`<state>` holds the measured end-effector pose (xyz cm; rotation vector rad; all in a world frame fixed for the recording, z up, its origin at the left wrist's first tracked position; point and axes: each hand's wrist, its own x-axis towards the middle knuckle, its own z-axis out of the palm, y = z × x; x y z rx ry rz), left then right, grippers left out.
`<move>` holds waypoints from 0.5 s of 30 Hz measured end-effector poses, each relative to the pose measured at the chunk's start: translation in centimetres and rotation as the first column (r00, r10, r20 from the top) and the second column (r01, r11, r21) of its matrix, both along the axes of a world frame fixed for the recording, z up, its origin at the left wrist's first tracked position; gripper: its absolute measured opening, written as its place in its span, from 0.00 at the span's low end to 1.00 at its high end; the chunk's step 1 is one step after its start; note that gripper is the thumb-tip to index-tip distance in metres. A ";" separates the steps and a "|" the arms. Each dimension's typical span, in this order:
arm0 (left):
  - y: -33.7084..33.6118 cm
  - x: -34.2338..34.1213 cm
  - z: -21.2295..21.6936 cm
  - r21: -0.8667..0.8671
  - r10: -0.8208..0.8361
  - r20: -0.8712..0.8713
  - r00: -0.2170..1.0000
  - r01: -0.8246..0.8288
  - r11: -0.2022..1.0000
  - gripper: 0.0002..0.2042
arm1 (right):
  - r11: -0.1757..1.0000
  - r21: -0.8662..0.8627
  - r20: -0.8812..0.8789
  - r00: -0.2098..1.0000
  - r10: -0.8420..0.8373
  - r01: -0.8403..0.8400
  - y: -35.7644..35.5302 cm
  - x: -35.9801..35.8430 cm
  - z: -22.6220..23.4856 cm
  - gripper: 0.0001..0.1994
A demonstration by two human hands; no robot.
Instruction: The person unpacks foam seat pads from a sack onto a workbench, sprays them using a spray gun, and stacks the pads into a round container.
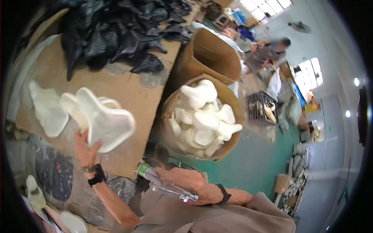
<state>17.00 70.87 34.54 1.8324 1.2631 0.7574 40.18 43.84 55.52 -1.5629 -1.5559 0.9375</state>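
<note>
My left hand (87,149) grips the edge of a white, saddle-shaped piece (110,120), like a bicycle seat pad, above the cardboard-covered table. Other white pieces lie close behind it, partly hidden. Another white saddle-shaped piece (50,110) lies to its left on the cardboard. Near my body, my right hand (180,178) is wrapped round a silver-grey hand tool with a green ring (165,186). The tool's exact kind is not clear. Just beyond my right hand stands a round cardboard bin (227,149) heaped with white pieces (206,120).
Black saddle-shaped shells (116,35) are piled at the table's far side. A second cardboard bin (213,46) stands behind the filled one. A dark crate (261,108) sits on the green floor (256,145). Further back, another person (266,56) stands among sacks.
</note>
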 end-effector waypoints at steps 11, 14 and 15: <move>-11.9 34.9 4.1 -0.311 -0.631 0.508 0.586 0.808 0.500 0.32 | 0.918 0.127 -0.032 0.927 -0.375 0.376 -8.2 4.2 0.1 0.40; -17.0 39.7 6.8 -0.372 -0.659 0.617 0.430 0.897 0.238 0.29 | 0.872 0.135 -0.026 0.882 -0.471 0.470 -10.3 5.0 0.1 0.37; -18.8 40.7 5.5 -0.272 -0.747 0.525 0.408 0.912 0.307 0.29 | 0.848 0.141 -0.002 0.857 -0.515 0.510 -10.9 5.3 -0.1 0.37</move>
